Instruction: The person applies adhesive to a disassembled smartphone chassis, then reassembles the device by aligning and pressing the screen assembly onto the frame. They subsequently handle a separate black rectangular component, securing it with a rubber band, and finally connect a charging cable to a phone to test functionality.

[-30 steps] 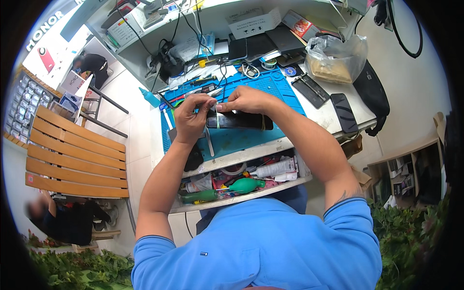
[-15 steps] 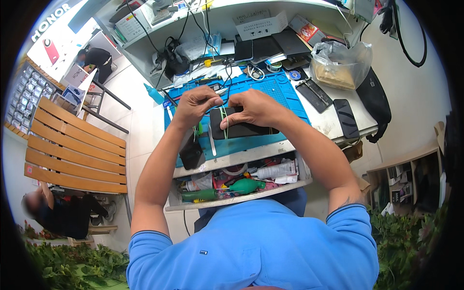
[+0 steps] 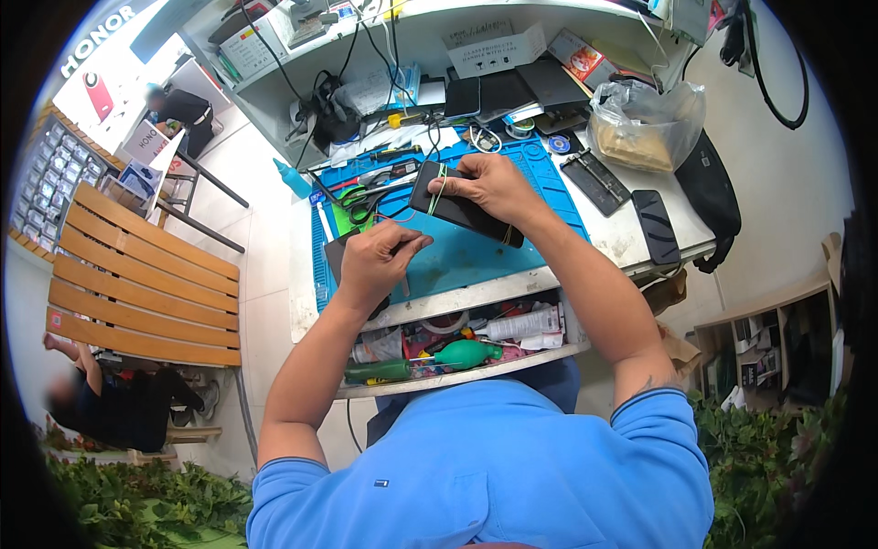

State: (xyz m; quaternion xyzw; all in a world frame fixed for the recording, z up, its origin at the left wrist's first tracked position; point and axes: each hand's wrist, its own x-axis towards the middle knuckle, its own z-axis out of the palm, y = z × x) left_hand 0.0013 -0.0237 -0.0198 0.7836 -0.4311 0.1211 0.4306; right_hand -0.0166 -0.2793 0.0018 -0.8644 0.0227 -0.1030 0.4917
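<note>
Phone (image 3: pixel 468 212): 1 pc., dark, held tilted over blue mat (image 3: pixel 448 270), L end higher. Green bands (image 3: pixel 441 185): round phone, nr L end. 2nd band (image 3: pixel 508 235): round phone, nr R end.

R hand (image 3: pixel 494 188): clamped on phone, thumb on upper face, by bands. L hand (image 3: pixel 382 261): apart fr. R hand, below + L of phone; thumb + fingertips pinched together. Anything betw. tips: cannot tell, too small.

Scissors (image 3: pixel 361 203): on mat, near, L of phone. Drawer (image 3: pixel 541 354): open, below mat, w/ green blower (image 3: pixel 466 353) etc. Frame (image 3: pixel 594 181) + 2nd phone (image 3: pixel 655 226): R side of bench (image 3: pixel 611 240), well apart fr. hands.

Risks (est.):
1. Bands: could snap or ping off, if overstretched; poss. flick at fingers.
2. Bands: could sit skew + press unevenly, if rolled along edge.
3. Phone: could slip, w/ 1 hand only as support; poss. drop onto mat or into drawer.
4. Phone face: could mark or crack, if thumbed too hard.
5. Scissors: could snag loose band, if brought too close.
</note>
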